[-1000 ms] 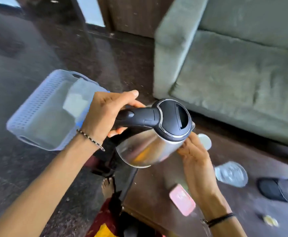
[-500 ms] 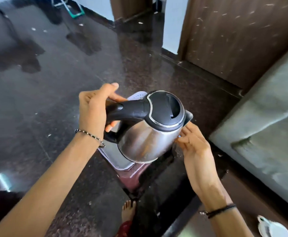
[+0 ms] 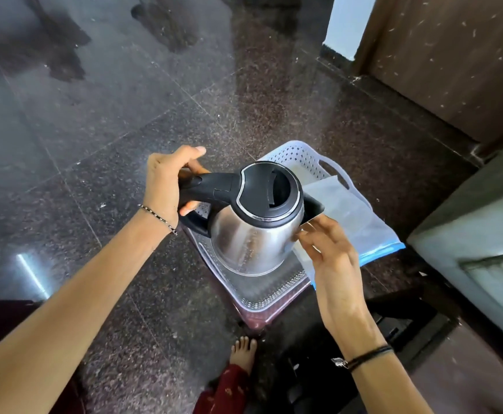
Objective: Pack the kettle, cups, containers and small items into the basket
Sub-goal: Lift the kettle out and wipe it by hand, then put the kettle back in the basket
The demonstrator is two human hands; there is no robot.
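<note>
A steel kettle (image 3: 253,237) with a black lid and handle is upright inside the pale perforated basket (image 3: 292,155), its base down near the basket floor. My left hand (image 3: 166,183) grips the black handle. Fingers of my right hand (image 3: 325,249) touch the kettle's side just under the spout, with the fingers spread. A clear plastic bag with a blue edge (image 3: 352,216) lies in the basket's right part and hangs over its rim.
The basket sits on a low maroon stool (image 3: 262,319) on dark granite floor. A grey sofa (image 3: 477,234) stands at the right, a wooden door (image 3: 453,55) behind it. A bare foot (image 3: 242,352) is just below the stool.
The kettle has come down from above the basket into it, held upright. My view has swung so the basket and its plastic bag show beside the kettle.
</note>
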